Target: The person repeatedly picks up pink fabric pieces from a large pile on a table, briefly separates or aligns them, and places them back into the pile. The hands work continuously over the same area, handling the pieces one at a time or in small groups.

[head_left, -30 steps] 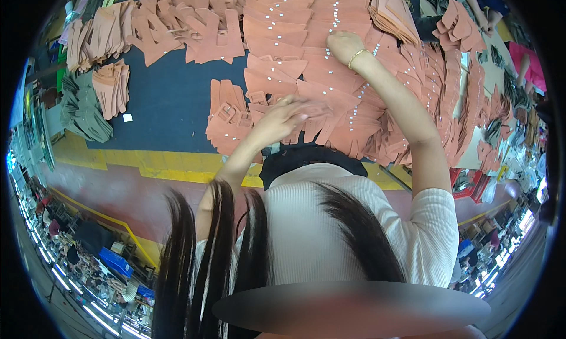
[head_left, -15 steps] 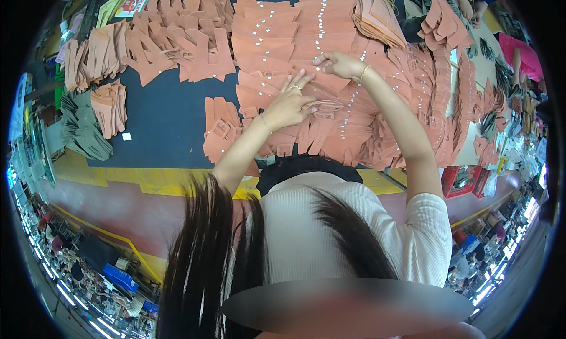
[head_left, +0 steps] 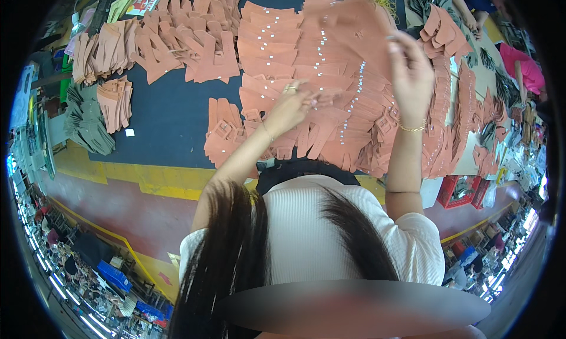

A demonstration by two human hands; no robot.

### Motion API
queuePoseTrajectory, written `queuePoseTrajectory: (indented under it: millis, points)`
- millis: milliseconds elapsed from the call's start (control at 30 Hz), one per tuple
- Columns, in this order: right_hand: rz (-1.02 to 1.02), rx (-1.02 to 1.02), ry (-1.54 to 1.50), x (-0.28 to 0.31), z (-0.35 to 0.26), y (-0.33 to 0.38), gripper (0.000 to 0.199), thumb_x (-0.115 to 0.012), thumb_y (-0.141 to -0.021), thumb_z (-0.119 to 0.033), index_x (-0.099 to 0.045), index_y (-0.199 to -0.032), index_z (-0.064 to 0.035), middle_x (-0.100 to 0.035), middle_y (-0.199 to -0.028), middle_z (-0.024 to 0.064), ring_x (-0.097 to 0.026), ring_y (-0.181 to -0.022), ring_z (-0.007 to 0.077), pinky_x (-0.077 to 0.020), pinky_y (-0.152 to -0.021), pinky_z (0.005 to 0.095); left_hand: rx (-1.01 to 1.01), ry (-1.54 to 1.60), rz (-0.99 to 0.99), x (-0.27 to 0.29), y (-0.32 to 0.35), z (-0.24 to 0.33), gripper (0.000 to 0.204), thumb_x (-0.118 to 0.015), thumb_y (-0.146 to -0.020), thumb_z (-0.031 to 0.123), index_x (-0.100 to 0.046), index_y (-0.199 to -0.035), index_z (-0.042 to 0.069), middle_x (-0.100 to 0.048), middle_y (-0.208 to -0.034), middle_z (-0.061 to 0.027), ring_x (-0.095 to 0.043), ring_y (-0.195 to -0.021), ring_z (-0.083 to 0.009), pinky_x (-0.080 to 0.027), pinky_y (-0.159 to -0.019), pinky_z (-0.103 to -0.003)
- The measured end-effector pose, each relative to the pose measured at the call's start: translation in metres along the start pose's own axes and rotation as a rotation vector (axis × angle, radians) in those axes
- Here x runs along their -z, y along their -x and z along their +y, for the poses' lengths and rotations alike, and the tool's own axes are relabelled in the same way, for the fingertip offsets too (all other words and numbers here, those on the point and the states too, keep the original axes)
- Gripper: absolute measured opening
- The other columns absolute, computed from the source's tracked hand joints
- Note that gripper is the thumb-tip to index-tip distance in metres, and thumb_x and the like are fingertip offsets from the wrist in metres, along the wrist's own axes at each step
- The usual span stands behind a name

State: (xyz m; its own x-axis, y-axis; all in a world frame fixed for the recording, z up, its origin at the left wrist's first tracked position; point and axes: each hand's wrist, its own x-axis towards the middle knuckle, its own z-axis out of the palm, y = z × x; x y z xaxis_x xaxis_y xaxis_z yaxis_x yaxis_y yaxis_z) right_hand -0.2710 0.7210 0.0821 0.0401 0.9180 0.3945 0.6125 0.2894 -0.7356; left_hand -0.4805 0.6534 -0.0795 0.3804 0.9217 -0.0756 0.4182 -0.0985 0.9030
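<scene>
Rows of overlapping orange leather pieces (head_left: 268,47) with small white labels cover the table in front of me. My left hand (head_left: 289,107) is over the near middle of them, its fingers closed on a small bunch of leather pieces (head_left: 328,97), blurred at the edges. Raised at the right, my right hand (head_left: 411,73) pinches the edge of an orange leather piece (head_left: 348,23). That piece is smeared by motion and covers part of the far rows. Nearer my waist lie leather pieces with buckle shapes (head_left: 224,129).
Orange strap piles (head_left: 209,50) and a dark green bundle (head_left: 88,123) lie to the left on the dark tabletop (head_left: 162,123). Yellow cord (head_left: 383,1) sits at the far edge. Red crates (head_left: 457,190) stand below the right side. Another person's hands (head_left: 473,25) show at far right.
My right hand has moved right and up from the middle rows, with a leather piece now swinging from it. The left hand stays near its place, shifted slightly.
</scene>
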Motion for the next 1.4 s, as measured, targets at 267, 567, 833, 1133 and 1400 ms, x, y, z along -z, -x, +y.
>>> queuePoseTrajectory:
  millis: [267, 567, 833, 1133, 1400]
  points:
    - [-0.282, -0.869, -1.501, -0.042, -0.015, 0.069, 0.011, -0.056, -0.089, -0.003, -0.060, -0.098, 0.0010, -0.066, -0.098, 0.0138, -0.067, -0.087, 0.0215, -0.0579, -0.075, 0.0316, 0.264, 1.273, 0.482, 0.000, 0.017, 0.014, 0.027, -0.049, -0.095, 0.020, -0.060, -0.094, -0.005, -0.062, -0.098, -0.0113, -0.060, -0.094, -0.0183, -0.047, -0.082, -0.030]
    - [-0.406, -1.279, -1.590, -0.102, -0.025, 0.137, 0.011, -0.059, -0.088, -0.010, -0.062, -0.095, -0.0018, -0.066, -0.093, 0.0070, -0.064, -0.091, 0.0168, -0.0535, -0.077, 0.0290, 0.156, 1.215, 0.299, 0.004, 0.082, -0.012, 0.024, -0.043, -0.090, 0.010, -0.055, -0.104, -0.005, -0.061, -0.097, -0.0117, -0.058, -0.087, -0.0188, -0.046, -0.076, -0.033]
    - [-0.624, -1.154, -1.250, -0.142, -0.031, 0.152, 0.012, -0.060, -0.088, -0.019, -0.062, -0.096, -0.0095, -0.059, -0.082, -0.0027, -0.054, -0.068, 0.0060, -0.0456, -0.066, 0.0233, 0.427, 1.157, 0.491, 0.029, 0.078, 0.009, 0.025, -0.061, -0.090, 0.024, -0.059, -0.104, 0.003, -0.062, -0.086, -0.0050, -0.059, -0.076, -0.0116, -0.048, -0.064, -0.025]
    - [-1.100, -1.111, -0.937, -0.131, -0.024, 0.184, 0.020, -0.057, -0.092, -0.023, -0.057, -0.104, -0.0060, -0.058, -0.086, -0.0019, -0.054, -0.077, 0.0054, -0.0443, -0.068, 0.0203, 0.153, 1.081, 1.029, 0.179, 0.107, -0.061, 0.031, -0.055, -0.088, 0.001, -0.049, -0.119, -0.001, -0.061, -0.103, -0.0112, -0.064, -0.085, -0.0197, -0.058, -0.072, -0.034]
    - [-0.947, -1.082, -0.836, -0.136, 0.002, 0.169, 0.019, -0.056, -0.092, -0.020, -0.058, -0.102, -0.0046, -0.058, -0.086, -0.0022, -0.052, -0.074, 0.0045, -0.0435, -0.069, 0.0205, -0.028, 1.412, 1.075, 0.255, 0.078, -0.193, 0.027, -0.059, -0.087, 0.002, -0.053, -0.113, 0.004, -0.062, -0.102, -0.0093, -0.062, -0.082, -0.0166, -0.055, -0.080, -0.035]
